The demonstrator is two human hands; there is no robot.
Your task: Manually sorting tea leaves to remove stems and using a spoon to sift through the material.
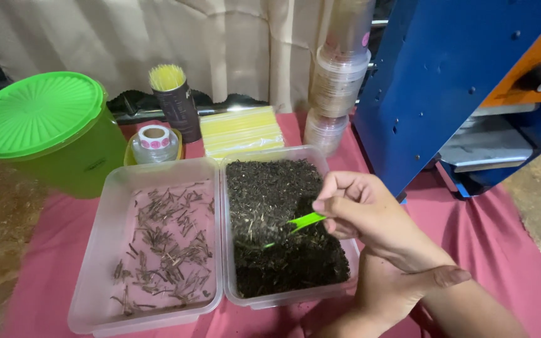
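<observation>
one slim green tweezer (300,223) in right hand (370,216).

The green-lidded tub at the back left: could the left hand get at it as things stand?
Probably not directly. The left hand sits low at the near right, under the right hand, which holds a green pick. Both clear trays lie between it and the tub.

Your green scoop (295,225) sits tilted, tip sunk in dark loose tea filling the clear rectangular tub (339,247) on the right. Tub lies flat on pink cloth, touching its twin w/ dry stems.
</observation>
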